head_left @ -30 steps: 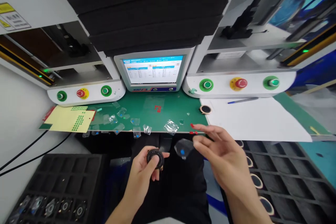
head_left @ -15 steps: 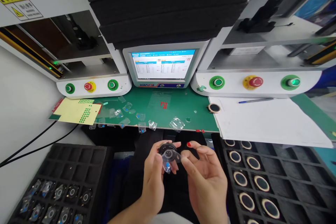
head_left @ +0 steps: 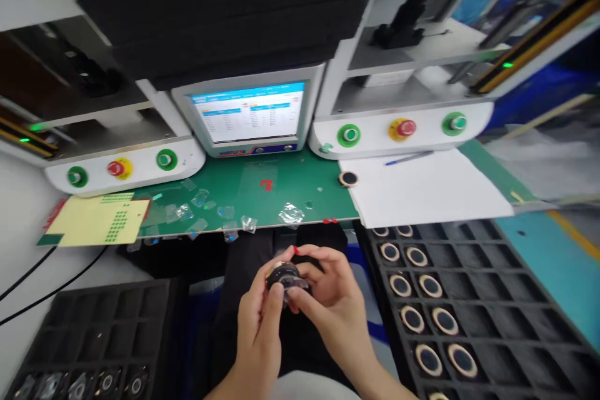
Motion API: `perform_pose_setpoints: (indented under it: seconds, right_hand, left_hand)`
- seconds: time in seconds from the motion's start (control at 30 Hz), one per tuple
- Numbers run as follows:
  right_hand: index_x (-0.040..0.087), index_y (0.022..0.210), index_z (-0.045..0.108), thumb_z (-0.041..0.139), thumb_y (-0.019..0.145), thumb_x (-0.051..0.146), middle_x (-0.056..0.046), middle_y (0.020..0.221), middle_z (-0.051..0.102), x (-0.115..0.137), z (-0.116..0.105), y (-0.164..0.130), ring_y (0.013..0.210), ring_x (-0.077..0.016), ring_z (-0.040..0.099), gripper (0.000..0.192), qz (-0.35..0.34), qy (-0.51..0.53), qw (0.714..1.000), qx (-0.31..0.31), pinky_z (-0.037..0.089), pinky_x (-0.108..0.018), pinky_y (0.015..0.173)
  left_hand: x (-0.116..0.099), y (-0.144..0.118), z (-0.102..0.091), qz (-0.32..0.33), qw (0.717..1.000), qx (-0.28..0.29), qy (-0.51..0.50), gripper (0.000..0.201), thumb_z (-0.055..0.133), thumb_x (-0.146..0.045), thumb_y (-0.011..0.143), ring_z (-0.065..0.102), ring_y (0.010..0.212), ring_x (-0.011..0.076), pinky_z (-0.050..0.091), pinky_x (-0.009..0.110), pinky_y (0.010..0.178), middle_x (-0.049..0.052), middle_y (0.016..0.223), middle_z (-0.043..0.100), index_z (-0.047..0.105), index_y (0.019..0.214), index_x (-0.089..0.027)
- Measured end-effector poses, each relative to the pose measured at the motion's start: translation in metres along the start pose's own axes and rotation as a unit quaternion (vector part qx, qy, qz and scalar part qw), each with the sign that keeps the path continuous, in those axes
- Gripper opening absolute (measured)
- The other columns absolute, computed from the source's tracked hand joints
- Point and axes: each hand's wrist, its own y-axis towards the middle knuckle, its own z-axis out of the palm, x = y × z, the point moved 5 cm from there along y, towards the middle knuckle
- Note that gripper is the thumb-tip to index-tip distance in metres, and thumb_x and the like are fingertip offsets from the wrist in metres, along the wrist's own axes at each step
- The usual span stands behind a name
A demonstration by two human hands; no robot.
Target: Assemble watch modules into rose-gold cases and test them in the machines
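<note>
Low in the middle of the head view, my left hand (head_left: 263, 312) is closed around a round, dark watch case (head_left: 282, 272) with a gold-coloured rim. Clear film (head_left: 296, 283) lies across the face turned toward me. At the case's right edge, my right hand (head_left: 335, 294) has its thumb pressed on the film, with the other fingers curled behind. The far side of the case is hidden by my fingers.
On the left, a black foam tray (head_left: 100, 319) holds film-covered watch cases. Gold-rimmed round pieces fill part of the right tray (head_left: 492, 300). Film scraps (head_left: 291, 215), yellow cards (head_left: 100, 219), paper (head_left: 422, 190) and one watch case (head_left: 348, 179) lie on the green bench before a monitor (head_left: 248, 115).
My right hand has moved in from beside the watch case and closed on its film. The case has tilted in my left hand. The whole view has swung to the right.
</note>
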Motion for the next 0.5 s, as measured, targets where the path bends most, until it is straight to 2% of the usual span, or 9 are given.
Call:
perform_pose_setpoints:
  seconds: [0.1,0.17,0.2,0.27,0.33,0.43,0.5]
  right_hand:
    - [0.027,0.100,0.050,0.082,0.073,0.030,0.000,0.102,0.060,-0.002,-0.007,0.003,0.064,-0.0096,0.064,0.042,0.045,-0.001,0.999,0.016,0.054,-0.020,0.043]
    - [0.026,0.099,0.049,0.082,0.071,0.038,0.000,0.101,0.061,-0.003,-0.028,0.007,0.063,-0.0107,0.065,0.045,0.020,-0.068,0.997,-0.021,0.057,-0.024,0.047]
    - [0.025,0.098,0.049,0.081,0.071,0.040,0.000,0.100,0.062,-0.004,-0.045,0.010,0.062,-0.0107,0.065,0.045,0.001,-0.109,0.992,-0.055,0.058,-0.024,0.049]
    - [0.024,0.098,0.050,0.081,0.071,0.038,0.000,0.100,0.062,-0.007,-0.093,0.012,0.063,-0.0096,0.065,0.044,-0.034,-0.182,0.972,-0.144,0.058,-0.025,0.056]
    - [0.023,0.100,0.051,0.080,0.073,0.033,0.001,0.100,0.062,-0.009,-0.156,0.008,0.066,-0.0091,0.064,0.041,-0.060,-0.251,0.935,-0.244,0.058,-0.026,0.064]
    - [0.017,0.108,0.055,0.072,0.085,0.032,-0.001,0.097,0.063,-0.007,-0.257,-0.023,0.073,-0.0123,0.063,0.032,-0.079,-0.372,0.842,-0.383,0.057,-0.031,0.071]
    - [0.015,0.114,0.059,0.064,0.093,0.034,-0.005,0.107,0.063,-0.006,-0.313,-0.057,0.085,-0.0160,0.064,0.029,-0.080,-0.449,0.775,-0.438,0.057,-0.035,0.076]
  left_hand:
    - [0.007,0.005,0.005,-0.006,0.996,0.043,0.077,0.042,0.057,-0.050,0.096,0.063,0.119,0.0271,0.053,0.031,0.099,0.009,0.130,0.068,0.068,0.126,-0.023]
    - [0.018,0.013,0.011,-0.007,0.992,0.053,0.117,0.045,0.056,-0.052,0.096,0.063,0.119,0.0278,0.053,0.033,0.100,0.008,0.130,0.067,0.065,0.131,-0.024]
    - [0.024,0.018,0.014,-0.007,0.990,0.059,0.128,0.050,0.056,-0.053,0.095,0.065,0.116,0.0283,0.054,0.034,0.097,0.010,0.131,0.067,0.062,0.134,-0.023]
    - [0.039,0.030,0.018,0.000,0.987,0.070,0.142,0.057,0.059,-0.058,0.092,0.069,0.105,0.0281,0.058,0.034,0.088,0.012,0.134,0.064,0.059,0.136,-0.022]
    - [0.053,0.042,0.019,0.009,0.983,0.087,0.162,0.056,0.063,-0.061,0.088,0.071,0.098,0.0258,0.059,0.032,0.082,0.013,0.137,0.061,0.063,0.128,-0.022]
    - [0.071,0.056,0.012,0.015,0.969,0.129,0.209,0.048,0.061,-0.065,0.086,0.071,0.094,0.0244,0.059,0.029,0.077,0.010,0.131,0.065,0.069,0.112,-0.025]
    - [0.082,0.061,0.007,0.005,0.960,0.161,0.227,0.047,0.059,-0.066,0.086,0.072,0.093,0.0259,0.060,0.030,0.074,0.011,0.126,0.068,0.070,0.105,-0.025]
